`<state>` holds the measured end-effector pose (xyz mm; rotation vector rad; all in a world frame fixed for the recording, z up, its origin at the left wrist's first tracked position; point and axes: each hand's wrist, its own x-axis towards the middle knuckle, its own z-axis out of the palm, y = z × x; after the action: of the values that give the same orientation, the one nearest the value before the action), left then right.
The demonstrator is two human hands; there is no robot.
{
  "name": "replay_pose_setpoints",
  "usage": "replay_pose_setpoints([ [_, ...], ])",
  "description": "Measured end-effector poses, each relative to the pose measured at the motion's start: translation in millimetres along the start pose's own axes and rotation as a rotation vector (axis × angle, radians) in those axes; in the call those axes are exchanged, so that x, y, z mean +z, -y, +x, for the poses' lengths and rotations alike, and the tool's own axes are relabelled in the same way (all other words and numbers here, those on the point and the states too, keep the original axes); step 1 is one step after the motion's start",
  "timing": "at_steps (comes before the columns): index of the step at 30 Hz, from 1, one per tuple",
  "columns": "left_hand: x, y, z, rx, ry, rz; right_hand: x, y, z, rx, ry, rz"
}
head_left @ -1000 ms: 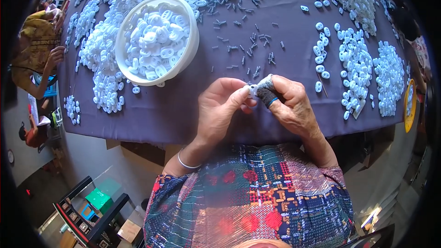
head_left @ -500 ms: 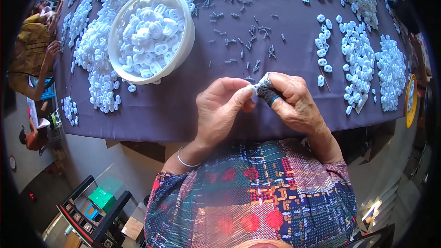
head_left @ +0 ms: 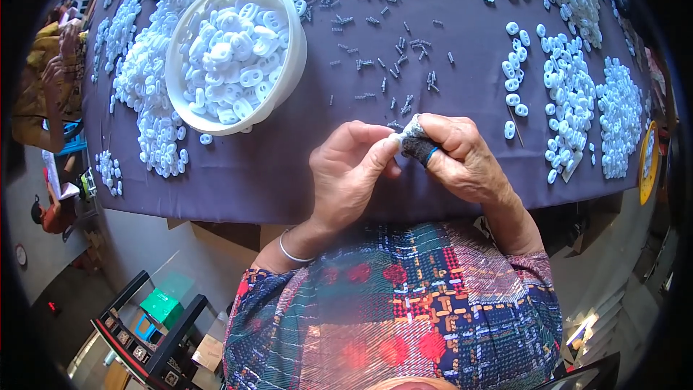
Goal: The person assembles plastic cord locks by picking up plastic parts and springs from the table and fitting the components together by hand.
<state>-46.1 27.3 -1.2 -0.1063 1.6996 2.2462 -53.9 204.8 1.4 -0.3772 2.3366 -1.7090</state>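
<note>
My left hand is closed in a pinch, thumb against forefinger, on a small white plastic piece. Most of the piece is hidden by the fingertips. My right hand meets it from the other side, also closed at the same piece; black and grey cloth covers wrap its thumb and forefinger. Just beyond my fingertips lie several small metal springs, scattered over the dark tablecloth. To the left stands a white tub, tilted in view and heaped with oval two-holed white plastic pieces.
Loose white pieces pile up left of and behind the tub. On the right are more heaps, a short row, a thin stick and a yellow dish. Another person sits at the far left.
My hands keep almost the same pinch on the white piece. The view has shifted slightly, so the right-hand heaps sit a little further right. The other person's hand at the left has moved.
</note>
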Motion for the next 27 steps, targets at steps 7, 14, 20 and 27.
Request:
replay_pose_setpoints([
  [7, -1.7, 0.5, 1.8, -0.003, -0.003, -0.001, 0.7, -3.3, 4.4, -0.150, 0.002, -0.081],
  [14, -7.3, 0.8, 5.4, -0.024, 0.042, -0.140, 2.7, 9.0, 3.2, -0.115, -0.058, -0.109],
  [20, -9.1, -1.5, 4.1, -0.122, 0.027, -0.202, 8.0, 21.3, -3.2, -0.115, -0.088, -0.324],
  [27, -3.6, -7.1, 0.1, -0.196, 0.051, -0.225, 19.7, 28.4, -5.0, -0.174, -0.161, -0.636],
])
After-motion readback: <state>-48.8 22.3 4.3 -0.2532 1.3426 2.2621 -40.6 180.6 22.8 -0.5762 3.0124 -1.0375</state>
